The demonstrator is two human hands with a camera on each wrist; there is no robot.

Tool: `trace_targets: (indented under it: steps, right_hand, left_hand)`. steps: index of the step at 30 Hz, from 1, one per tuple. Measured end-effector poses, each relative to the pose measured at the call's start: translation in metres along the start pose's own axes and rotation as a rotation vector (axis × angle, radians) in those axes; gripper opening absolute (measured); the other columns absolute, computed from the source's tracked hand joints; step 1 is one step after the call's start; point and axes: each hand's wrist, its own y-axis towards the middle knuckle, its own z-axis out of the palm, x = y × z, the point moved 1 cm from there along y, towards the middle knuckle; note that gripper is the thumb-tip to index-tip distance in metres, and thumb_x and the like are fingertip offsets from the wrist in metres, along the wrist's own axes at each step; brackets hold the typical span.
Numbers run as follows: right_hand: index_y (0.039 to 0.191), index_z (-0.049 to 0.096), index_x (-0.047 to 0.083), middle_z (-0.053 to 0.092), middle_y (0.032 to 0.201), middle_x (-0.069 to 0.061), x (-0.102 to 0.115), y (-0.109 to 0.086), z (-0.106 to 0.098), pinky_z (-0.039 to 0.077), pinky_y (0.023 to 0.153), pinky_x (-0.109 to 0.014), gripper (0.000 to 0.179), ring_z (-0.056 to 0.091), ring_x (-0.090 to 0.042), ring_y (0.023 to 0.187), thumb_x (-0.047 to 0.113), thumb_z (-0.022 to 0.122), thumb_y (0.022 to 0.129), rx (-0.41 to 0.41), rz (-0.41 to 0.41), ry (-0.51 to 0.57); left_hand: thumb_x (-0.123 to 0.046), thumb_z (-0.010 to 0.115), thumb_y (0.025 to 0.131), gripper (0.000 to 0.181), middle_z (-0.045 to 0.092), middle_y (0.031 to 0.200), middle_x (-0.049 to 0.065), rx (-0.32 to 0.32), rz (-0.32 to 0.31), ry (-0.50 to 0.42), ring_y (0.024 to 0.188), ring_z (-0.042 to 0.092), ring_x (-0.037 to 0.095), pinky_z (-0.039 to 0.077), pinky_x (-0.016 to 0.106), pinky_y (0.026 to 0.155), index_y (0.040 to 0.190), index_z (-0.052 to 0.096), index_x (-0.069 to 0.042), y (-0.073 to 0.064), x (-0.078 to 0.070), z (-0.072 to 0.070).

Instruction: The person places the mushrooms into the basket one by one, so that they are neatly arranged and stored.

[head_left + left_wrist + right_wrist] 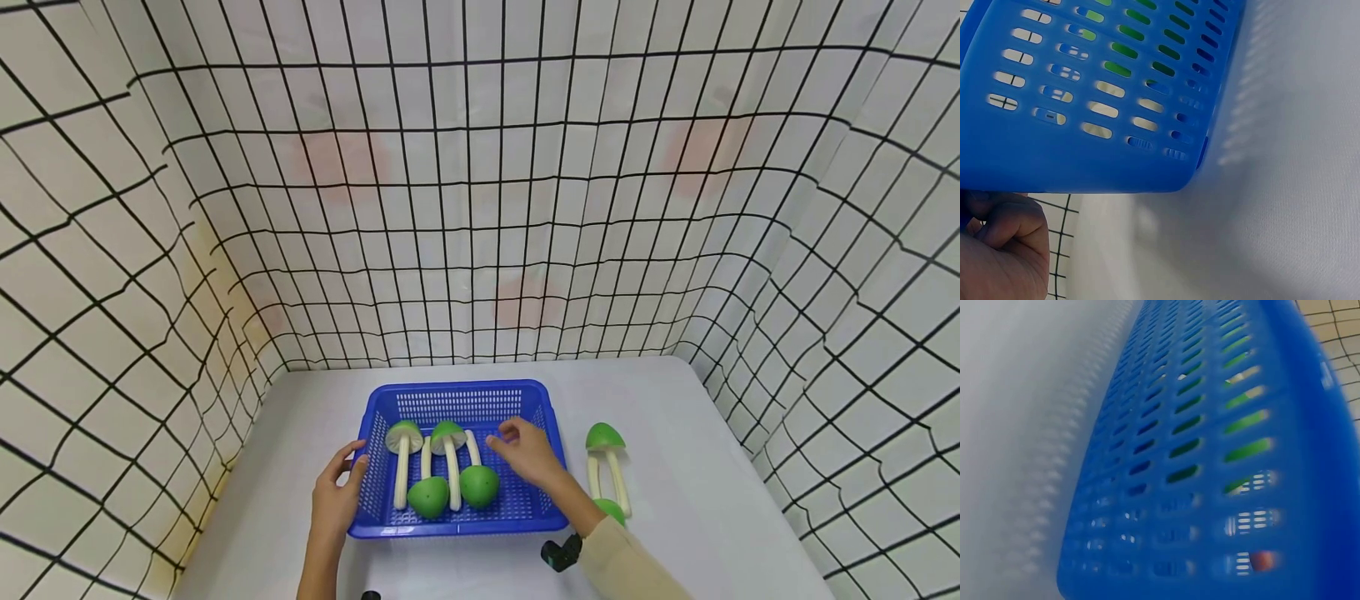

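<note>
Several model mushrooms with green caps and long white stems [480, 487] lie in a blue plastic basket [457, 528], their caps alternating toward the back and front. At the basket's left rim, my left hand [336, 492] holds on with thumb and fingers. In the left wrist view, that hand [1007, 240] has its fingers curled beside the basket wall [1079, 165]. My right hand [528, 454] hovers over the right part of the basket, loosely bent and holding nothing. In the right wrist view, the slotted basket wall [1166, 487] hides most of this hand.
Two more green-capped mushrooms [604, 437] lie on the white table [697, 467], right of the basket; the right forearm partly covers the front one. Black wire mesh [480, 208] over white cloth surrounds the table at the back and sides. A dark wrist device [561, 552] is by the right sleeve.
</note>
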Motion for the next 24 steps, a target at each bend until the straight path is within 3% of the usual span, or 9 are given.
trace_targets:
  steps: [10, 15, 24]
  right_hand:
    - [0.115, 0.063, 0.012, 0.067, 0.106, -0.003, 0.006, -0.006, -0.021, 0.054, 0.081, -0.036, 0.043, 0.063, -0.019, 0.097, 0.045, 0.067, 0.089, -0.010, -0.074, 0.006]
    - [0.113, 0.063, 0.015, 0.067, 0.104, -0.001, 0.009, -0.010, -0.033, 0.055, 0.081, -0.036, 0.037, 0.063, -0.018, 0.096, 0.043, 0.068, 0.089, -0.012, -0.119, 0.001]
    - [0.114, 0.065, 0.015, 0.066, 0.097, 0.003, -0.001, -0.013, -0.048, 0.052, 0.075, -0.028, 0.041, 0.061, -0.012, 0.088, 0.046, 0.069, 0.088, -0.092, -0.107, 0.009]
  left_hand:
    - [-0.051, 0.054, 0.095, 0.044, 0.058, 0.121, 0.015, -0.004, 0.007, -0.003, 0.095, 0.060, 0.031, 0.058, 0.040, 0.073, 0.135, 0.053, -0.033, 0.001, 0.001, 0.000]
    - [-0.053, 0.054, 0.094, 0.046, 0.057, 0.122, 0.015, -0.004, 0.003, -0.002, 0.097, 0.060, 0.032, 0.058, 0.045, 0.078, 0.135, 0.053, -0.033, 0.001, 0.002, 0.001]
    - [-0.055, 0.052, 0.094, 0.047, 0.057, 0.124, 0.015, 0.011, -0.005, 0.007, 0.102, 0.058, 0.034, 0.056, 0.049, 0.084, 0.136, 0.052, -0.034, 0.001, 0.002, 0.000]
